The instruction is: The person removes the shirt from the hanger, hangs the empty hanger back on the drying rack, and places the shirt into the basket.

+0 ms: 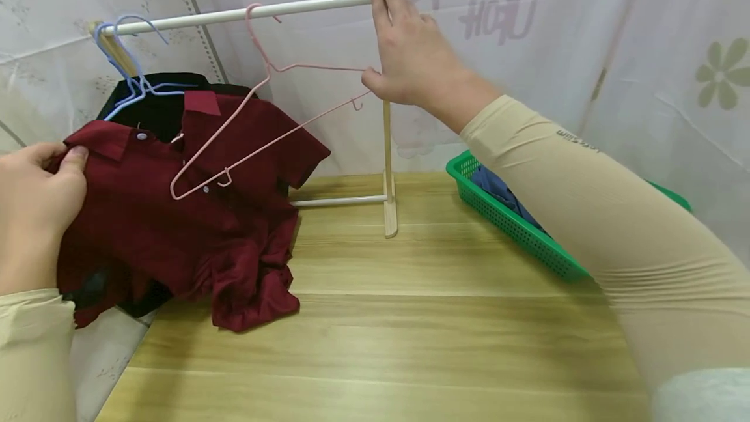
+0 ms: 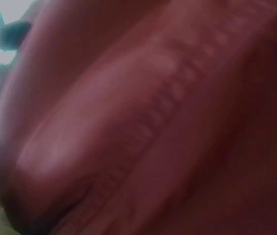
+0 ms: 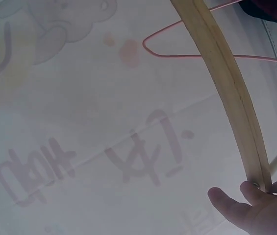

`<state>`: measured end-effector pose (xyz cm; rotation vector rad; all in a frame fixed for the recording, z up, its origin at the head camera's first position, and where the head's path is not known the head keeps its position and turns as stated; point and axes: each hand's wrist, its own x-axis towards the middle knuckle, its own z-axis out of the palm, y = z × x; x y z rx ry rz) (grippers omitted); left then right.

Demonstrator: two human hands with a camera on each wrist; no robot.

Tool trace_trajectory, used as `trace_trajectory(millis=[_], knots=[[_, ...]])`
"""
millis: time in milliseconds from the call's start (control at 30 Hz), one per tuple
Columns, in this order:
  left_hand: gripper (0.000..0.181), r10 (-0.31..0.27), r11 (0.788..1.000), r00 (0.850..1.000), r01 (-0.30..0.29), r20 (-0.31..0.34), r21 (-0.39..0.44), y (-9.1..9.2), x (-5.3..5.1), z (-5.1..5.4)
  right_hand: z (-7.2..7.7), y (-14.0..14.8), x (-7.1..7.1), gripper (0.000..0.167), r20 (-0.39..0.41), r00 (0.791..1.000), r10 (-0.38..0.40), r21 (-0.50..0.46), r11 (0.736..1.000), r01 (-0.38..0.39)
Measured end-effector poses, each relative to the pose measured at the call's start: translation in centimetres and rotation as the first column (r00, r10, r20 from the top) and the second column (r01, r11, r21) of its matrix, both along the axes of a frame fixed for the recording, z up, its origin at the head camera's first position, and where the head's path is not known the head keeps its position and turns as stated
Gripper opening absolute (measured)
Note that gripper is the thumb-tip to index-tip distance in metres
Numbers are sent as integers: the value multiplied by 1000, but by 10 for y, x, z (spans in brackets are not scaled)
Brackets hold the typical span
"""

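Observation:
A dark red collared shirt (image 1: 146, 207) with short sleeves and buttons spreads across the left of the head view. My left hand (image 1: 41, 194) pinches its collar between thumb and fingers. Red cloth (image 2: 104, 132) fills most of the left wrist view, blurred. In front of the shirt a pink wire hanger (image 1: 263, 152) hangs tilted from the white rail (image 1: 316, 5), with nothing on it. My right hand (image 1: 413, 47) rests on the rail's right end, at the top of the wooden post (image 3: 226, 83). Its fingers look straight and its thumb stands apart from the post.
Blue hangers (image 1: 137, 77) hold a black garment (image 1: 193, 80) at the rail's left end. At the right, behind my sleeve, a green basket (image 1: 510, 223) holds blue cloth (image 1: 498, 191). The rack's foot (image 1: 390, 213) stands on the wooden table (image 1: 410, 344).

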<state>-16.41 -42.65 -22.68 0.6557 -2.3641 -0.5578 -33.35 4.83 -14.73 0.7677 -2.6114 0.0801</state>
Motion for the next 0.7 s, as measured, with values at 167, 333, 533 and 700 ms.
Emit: trace_trajectory(millis=[167,333,533,700], knots=[[47,-3,999,999,0,-46,-48,0,21,-27,-1,-2,0,103,1,1000,0,10,1000,0],[48,11,992,993,-26,-118,-127,6,45,-67,-2,-3,1,103,-12,1000,0,9,1000,0],[37,15,999,975,-23,-222,-33,-4,77,-121,0,-7,3,102,-19,1000,2,9,1000,-2],[22,-85,996,918,70,-387,-52,-23,94,-148,3,-9,3,101,-24,1000,7,12,1000,-7]])
